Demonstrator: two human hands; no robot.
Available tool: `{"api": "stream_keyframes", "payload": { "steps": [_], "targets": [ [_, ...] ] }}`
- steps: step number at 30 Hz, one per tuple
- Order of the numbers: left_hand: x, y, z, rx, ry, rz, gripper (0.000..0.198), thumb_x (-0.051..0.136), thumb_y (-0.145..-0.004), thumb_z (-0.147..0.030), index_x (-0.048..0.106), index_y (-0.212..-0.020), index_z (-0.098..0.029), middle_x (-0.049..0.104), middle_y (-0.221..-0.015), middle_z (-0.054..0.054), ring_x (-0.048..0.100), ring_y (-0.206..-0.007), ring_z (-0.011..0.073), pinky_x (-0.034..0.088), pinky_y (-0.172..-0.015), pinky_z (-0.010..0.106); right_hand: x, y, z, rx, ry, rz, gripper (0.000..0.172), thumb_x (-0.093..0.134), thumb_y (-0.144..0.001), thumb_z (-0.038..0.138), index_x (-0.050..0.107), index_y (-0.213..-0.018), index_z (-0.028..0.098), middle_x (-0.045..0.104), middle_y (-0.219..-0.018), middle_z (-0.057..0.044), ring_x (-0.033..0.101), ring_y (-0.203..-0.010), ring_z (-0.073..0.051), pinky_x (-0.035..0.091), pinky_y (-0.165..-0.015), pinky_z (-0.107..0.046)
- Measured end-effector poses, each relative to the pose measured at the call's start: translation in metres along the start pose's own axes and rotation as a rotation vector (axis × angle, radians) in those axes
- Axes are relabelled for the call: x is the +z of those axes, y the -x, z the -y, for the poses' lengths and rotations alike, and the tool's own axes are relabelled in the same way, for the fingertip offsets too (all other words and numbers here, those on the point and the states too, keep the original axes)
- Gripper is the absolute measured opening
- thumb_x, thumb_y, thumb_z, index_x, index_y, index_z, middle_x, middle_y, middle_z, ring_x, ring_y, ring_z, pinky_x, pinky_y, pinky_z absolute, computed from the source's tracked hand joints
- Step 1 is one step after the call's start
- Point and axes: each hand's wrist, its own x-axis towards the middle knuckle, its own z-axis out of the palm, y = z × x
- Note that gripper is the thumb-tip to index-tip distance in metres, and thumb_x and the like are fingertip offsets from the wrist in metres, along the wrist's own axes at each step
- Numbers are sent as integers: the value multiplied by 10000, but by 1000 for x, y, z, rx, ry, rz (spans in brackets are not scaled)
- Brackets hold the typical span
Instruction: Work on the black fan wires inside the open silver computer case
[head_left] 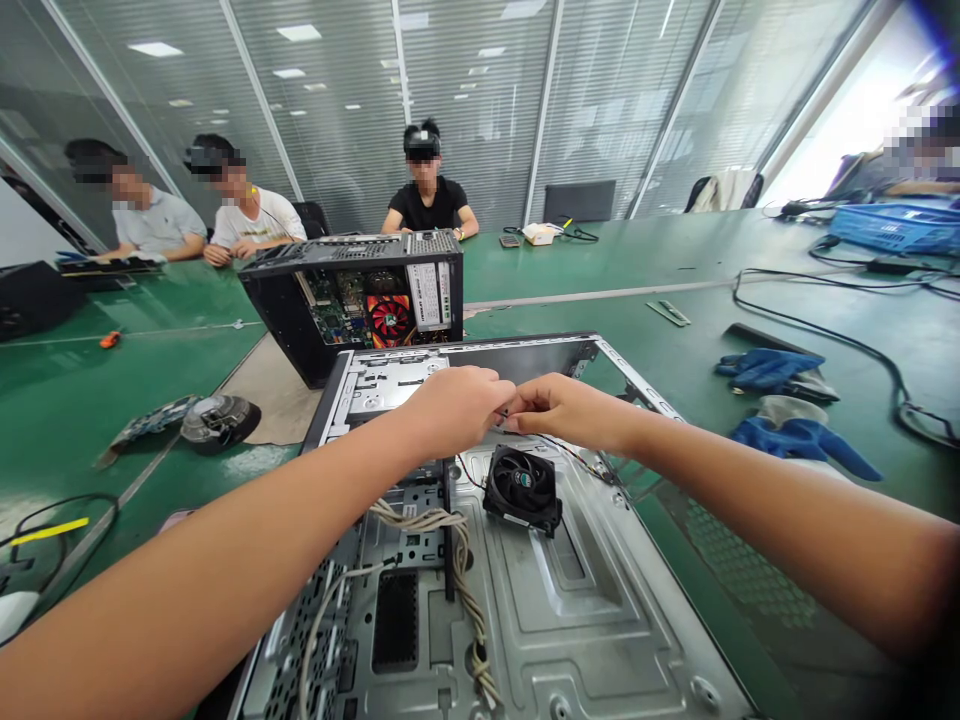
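An open computer case [600,620] lies flat before me, its bare metal inside facing up. Above its far part, my left hand [463,405] and my right hand [559,408] meet, fingers pinched on a thin dark fan cable [559,443]. The spot where they grip it is partly hidden by the fingers. Just below my hands a black cooling fan [523,488] rests in the case, with wire running from it toward my left hand. Twisted beige wires [466,580] run down the middle of the case.
Behind stands another computer tower [352,255] with a red fan showing. Blue gloves [795,430] and black cables [825,320] lie on the green table [585,270] at right. A blue basket [892,228] stands at far right. Several people sit around the table.
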Motion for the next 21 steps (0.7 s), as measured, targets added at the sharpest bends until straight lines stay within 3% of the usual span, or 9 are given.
{"api": "stream_keyframes", "payload": {
  "steps": [6,11,21],
  "targets": [
    [0,-1,-2,36,-27,27,114,499,-889,-192,611,-888,-173,641,-878,45,582,-793,172,364,-626,277,0,3,2,49,-61,-18,149,608,-698,315,600,-708,166,546,-651,27,445,-602,-113,338,-580,-265],
    [4,-2,-3,52,-63,53,98,528,-865,-194,615,-900,-169,643,-877,49,587,-775,177,365,-622,284,0,2,4,31,87,-52,122,599,-688,294,579,-659,177,537,-616,30,445,-593,-118,329,-566,-265],
    [0,-1,-3,32,-20,55,122,513,-891,-197,633,-904,-181,644,-876,42,597,-793,172,371,-624,282,0,5,9,3,205,-52,174,573,-744,260,688,-828,160,633,-714,-2,517,-653,-135,373,-623,-267]
  ]
}}
